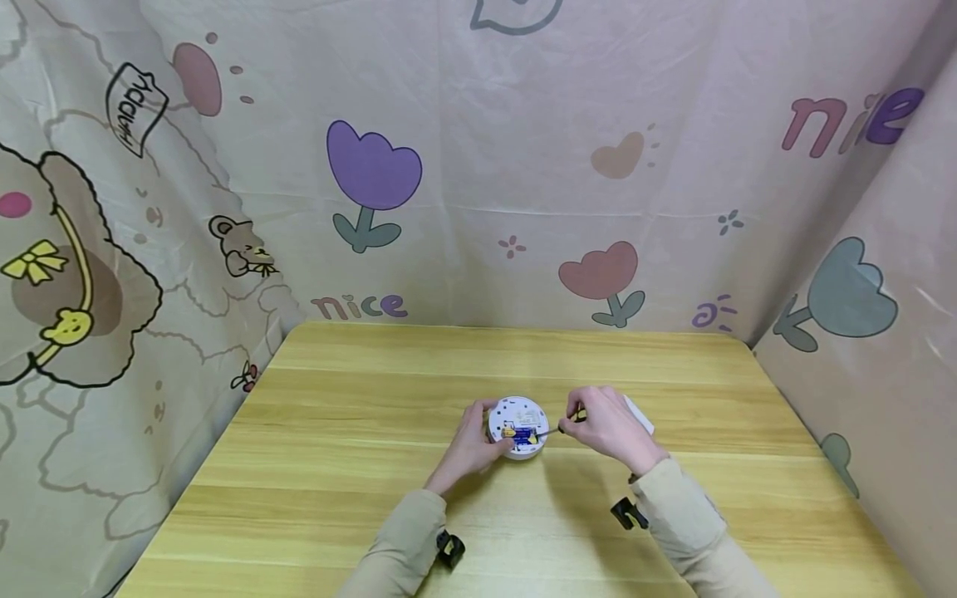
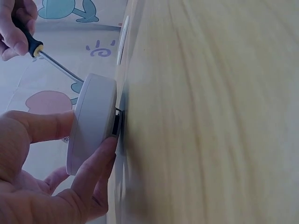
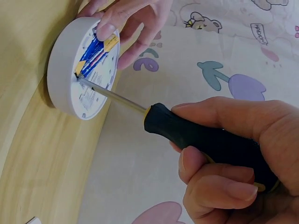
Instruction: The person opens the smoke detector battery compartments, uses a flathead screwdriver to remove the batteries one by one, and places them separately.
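Observation:
A round white device with blue-and-yellow batteries in its face is gripped at the edge by my left hand. In the right wrist view, the left thumb lies on one end of the batteries. My right hand holds a screwdriver by its dark handle, fingers curled round it. The metal shaft slants to the device, its tip at the other end of the batteries. From the left wrist, the device's side wall shows, with a dark part underneath near the table.
A flat white piece lies on the wooden table behind the right hand, partly covered by it. Printed cloth hangs behind the table and on both sides. A black wrist mount sits at the left sleeve, another at the right.

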A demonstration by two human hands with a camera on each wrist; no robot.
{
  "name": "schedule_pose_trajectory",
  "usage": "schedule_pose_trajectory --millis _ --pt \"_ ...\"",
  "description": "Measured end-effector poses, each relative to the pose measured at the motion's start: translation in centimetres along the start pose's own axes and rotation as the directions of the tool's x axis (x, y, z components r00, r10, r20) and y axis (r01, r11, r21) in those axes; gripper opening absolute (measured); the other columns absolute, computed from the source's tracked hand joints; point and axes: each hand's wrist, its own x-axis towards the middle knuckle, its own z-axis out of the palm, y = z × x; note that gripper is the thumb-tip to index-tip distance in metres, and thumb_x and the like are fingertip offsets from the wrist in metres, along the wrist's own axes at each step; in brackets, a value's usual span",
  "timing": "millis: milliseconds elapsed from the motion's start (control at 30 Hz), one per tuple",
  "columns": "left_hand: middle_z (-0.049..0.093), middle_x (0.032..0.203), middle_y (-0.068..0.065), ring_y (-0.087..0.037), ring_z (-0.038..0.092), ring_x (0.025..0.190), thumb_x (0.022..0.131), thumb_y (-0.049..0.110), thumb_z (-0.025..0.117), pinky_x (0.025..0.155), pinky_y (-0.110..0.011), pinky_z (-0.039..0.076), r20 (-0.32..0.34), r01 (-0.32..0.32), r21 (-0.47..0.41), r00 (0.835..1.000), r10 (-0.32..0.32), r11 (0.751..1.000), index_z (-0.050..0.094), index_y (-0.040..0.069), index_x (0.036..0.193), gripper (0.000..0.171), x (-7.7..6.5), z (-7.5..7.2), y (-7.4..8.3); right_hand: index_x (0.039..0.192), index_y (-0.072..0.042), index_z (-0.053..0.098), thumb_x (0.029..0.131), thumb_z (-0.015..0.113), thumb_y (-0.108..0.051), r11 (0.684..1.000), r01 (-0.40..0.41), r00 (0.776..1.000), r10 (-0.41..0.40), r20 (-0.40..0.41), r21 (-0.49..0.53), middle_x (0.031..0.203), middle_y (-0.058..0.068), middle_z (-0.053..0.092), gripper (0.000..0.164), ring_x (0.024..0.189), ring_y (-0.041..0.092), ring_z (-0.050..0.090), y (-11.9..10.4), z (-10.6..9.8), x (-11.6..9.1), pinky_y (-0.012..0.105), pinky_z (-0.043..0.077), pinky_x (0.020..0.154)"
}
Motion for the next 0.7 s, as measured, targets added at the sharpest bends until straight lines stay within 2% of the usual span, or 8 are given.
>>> schedule_pose_trajectory --millis 200,400,533,700 --pt "0.042 0.149 -0.028 -0.048 0.041 0.139 0.082 0.012 0.08 0.119 -0.065 0.032 -0.003 -0.006 0.015 1.0 0.006 1.0 0.044 0.0 0.142 0.071 -0.1 0.0 0.2 0.074 -0.013 0.068 0.082 0.076 -0.015 0.999 -0.016 1.0 0.016 0.021 0.027 0.078 -0.001 0.07 0.011 0.058 0.008 0.046 0.8 -0.4 0.2 0.021 0.037 0.052" --pt "0.044 0.147 -0.028 -0.047 0.041 0.139 0.083 0.012 0.079 0.119 -0.065 0.032 -0.001 -0.022 0.019 1.0 0.022 1.0 0.044 0.0 0.141 0.069 -0.1 0.0 0.0 0.075 -0.012 0.068 0.085 0.075 -0.016 0.982 -0.048 0.996 0.034 0.08 0.185 0.077 0.0 0.067 0.013 0.063 0.01 0.051 2.8 -0.6 0.4 0.022 0.043 0.055" --pt "0.046 0.144 -0.028 -0.047 0.043 0.138 0.083 0.011 0.079 0.119 -0.064 0.033 0.0 -0.027 0.019 1.0 0.027 0.999 0.044 -0.001 0.141 0.068 -0.2 0.0 -0.1 0.077 -0.008 0.07 0.085 0.076 -0.017 0.939 -0.129 0.988 0.093 0.127 0.319 0.074 0.001 0.064 0.013 0.059 0.011 0.053 4.1 -0.5 0.3 0.021 0.045 0.048" --pt "0.047 0.143 -0.029 -0.047 0.044 0.136 0.083 0.011 0.079 0.119 -0.065 0.033 0.002 -0.03 0.015 1.0 0.03 0.999 0.044 -0.001 0.141 0.068 -0.1 0.0 -0.3 0.084 -0.001 0.069 0.087 0.075 -0.018 0.85 -0.239 0.967 0.161 0.2 0.47 0.069 0.001 0.058 0.018 0.051 0.006 0.044 5.6 -0.2 0.1 0.016 0.036 0.042"
